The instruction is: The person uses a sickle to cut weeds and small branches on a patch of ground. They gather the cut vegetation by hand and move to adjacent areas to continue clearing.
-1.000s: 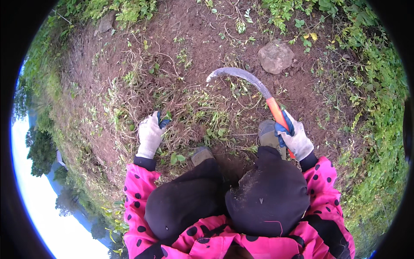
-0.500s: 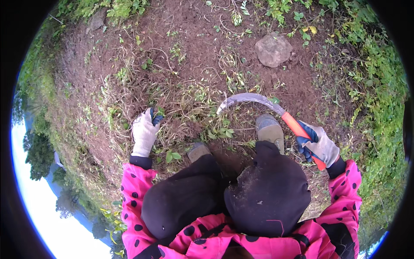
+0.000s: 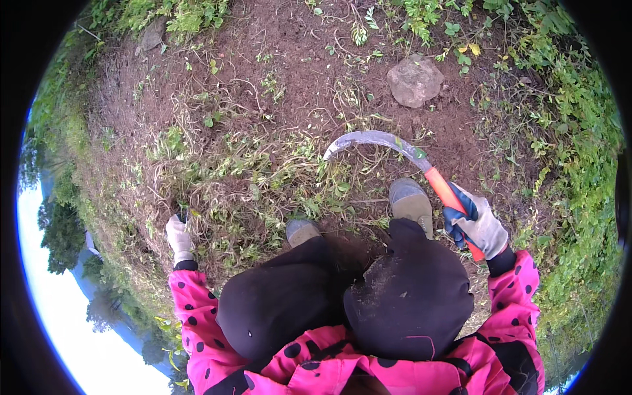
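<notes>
My right hand (image 3: 482, 225), in a white and blue work glove, is closed around the orange handle of a sickle (image 3: 380, 139). Its curved, soil-smeared blade arches leftward above the ground, tip pointing left, in front of my boots. At the left, my gloved left hand (image 3: 179, 238) is down at the edge of a heap of loose weeds (image 3: 243, 178). Its fingers are curled in among the stems and partly hidden by them. Leaves and pale stems of the heap spread from that hand toward the blade tip.
My two boots (image 3: 411, 199) stand on brown soil below the blade. A flat stone (image 3: 415, 80) lies beyond the sickle. Dense green plants (image 3: 579, 131) grow along the right side, and more (image 3: 191, 14) at the far left. Bare soil (image 3: 283, 56) with scattered stems stretches ahead.
My left hand has moved left and slightly nearer to me, and the weeds beside it have shifted and spread. My right hand and the sickle have drifted slightly left.
</notes>
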Demonstrator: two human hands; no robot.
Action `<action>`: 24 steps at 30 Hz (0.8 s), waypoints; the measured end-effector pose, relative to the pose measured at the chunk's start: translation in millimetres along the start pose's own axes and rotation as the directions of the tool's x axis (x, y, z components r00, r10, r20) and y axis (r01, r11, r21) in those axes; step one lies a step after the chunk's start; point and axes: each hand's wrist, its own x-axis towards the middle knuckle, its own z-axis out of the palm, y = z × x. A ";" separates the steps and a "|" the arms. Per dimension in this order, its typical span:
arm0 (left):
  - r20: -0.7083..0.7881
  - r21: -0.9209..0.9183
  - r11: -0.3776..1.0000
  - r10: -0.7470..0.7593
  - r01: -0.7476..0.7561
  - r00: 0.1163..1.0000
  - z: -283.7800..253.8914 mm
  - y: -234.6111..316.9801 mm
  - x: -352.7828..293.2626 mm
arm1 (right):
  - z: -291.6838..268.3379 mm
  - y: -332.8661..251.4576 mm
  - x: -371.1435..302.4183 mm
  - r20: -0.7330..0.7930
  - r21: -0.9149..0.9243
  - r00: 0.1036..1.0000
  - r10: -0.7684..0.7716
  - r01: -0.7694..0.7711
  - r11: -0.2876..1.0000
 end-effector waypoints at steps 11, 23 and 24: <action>-0.016 0.160 0.970 0.186 -0.181 0.982 -80.6 132.1 -8.8 | 32.6 -15.9 48.8 0.000 -0.077 0.999 -0.052 0.052 0.996; 0.082 -0.008 0.539 0.840 -0.842 0.536 -26.7 351.3 40.8 | 36.6 3.5 34.8 -0.203 0.152 0.978 -0.052 0.084 0.985; 0.151 -0.047 0.526 0.844 -0.849 0.515 -10.9 355.4 33.9 | 35.7 5.8 32.9 -0.229 0.194 0.973 -0.031 0.077 0.978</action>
